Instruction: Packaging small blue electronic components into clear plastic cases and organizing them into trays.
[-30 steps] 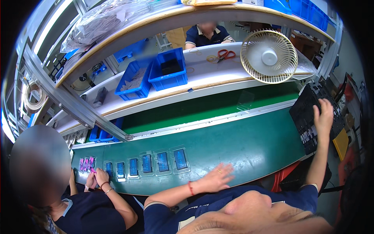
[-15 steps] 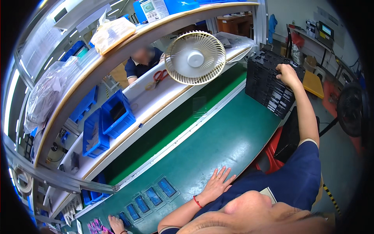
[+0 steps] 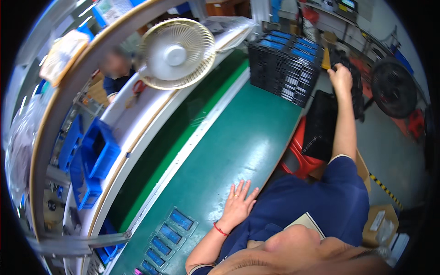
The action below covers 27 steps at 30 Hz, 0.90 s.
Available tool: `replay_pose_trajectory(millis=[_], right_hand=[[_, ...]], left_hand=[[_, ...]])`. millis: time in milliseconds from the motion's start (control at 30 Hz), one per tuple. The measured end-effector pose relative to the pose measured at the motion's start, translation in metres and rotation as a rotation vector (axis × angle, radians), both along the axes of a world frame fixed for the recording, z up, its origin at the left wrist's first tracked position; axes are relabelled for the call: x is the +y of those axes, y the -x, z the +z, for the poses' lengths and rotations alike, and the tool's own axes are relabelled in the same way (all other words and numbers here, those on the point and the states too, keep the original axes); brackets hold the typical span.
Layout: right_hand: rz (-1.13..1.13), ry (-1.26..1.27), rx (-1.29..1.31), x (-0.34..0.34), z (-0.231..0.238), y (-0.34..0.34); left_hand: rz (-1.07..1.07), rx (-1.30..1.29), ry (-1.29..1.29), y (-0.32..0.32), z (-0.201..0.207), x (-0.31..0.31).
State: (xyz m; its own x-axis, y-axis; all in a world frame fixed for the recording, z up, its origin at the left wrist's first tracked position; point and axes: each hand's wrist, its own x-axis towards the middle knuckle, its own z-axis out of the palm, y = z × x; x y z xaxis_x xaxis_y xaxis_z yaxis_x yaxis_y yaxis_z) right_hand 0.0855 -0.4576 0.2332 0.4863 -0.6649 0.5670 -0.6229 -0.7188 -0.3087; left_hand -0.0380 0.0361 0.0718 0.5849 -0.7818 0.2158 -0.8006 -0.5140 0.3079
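Trays (image 3: 285,75), black and stacked high, stand at the far end of your green table (image 3: 238,133), with blue pieces (image 3: 304,50) in rows in the topmost one. Past the table's edge, to the right of that stack, your right arm reaches out and your right hand (image 3: 340,80) is curled over the edge of a separate black tray (image 3: 356,87), which hangs at a steep tilt. Its fingers are bent in around that edge; you cannot tell how the thumb sits behind it. Your left hand (image 3: 237,205) lies palm down on the tabletop near its near edge, fingers spread and holding nothing. Further left, flat blue items (image 3: 182,220) sit in a line on clear trays on the table. Below the table's edge, between your two hands, you have a red stool (image 3: 300,153) beside a dark box-like object (image 3: 320,128). A black fan (image 3: 394,85) stands to the right of the tilted tray.
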Motion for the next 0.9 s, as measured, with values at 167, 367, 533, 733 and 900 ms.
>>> replay_pose_trajectory(millis=[167,367,533,733,900], right_hand=[[-0.078,-0.179,0.252,0.023,-0.136,0.018],[-0.057,-0.145,0.312,0.032,-0.176,0.022],[-0.014,-0.136,0.374,0.032,-0.177,0.025],[0.044,-0.181,0.454,0.054,-0.171,0.03],[0.217,-0.186,0.405,-0.02,-0.199,0.053]], left_hand=[[0.012,0.039,-0.028,-0.002,0.004,0.0],[0.022,0.078,-0.047,0.0,0.007,-0.002],[0.036,0.079,-0.056,0.001,0.008,0.0],[0.046,0.094,-0.044,0.003,0.01,0.002],[0.042,0.089,0.032,0.004,-0.001,0.001]])
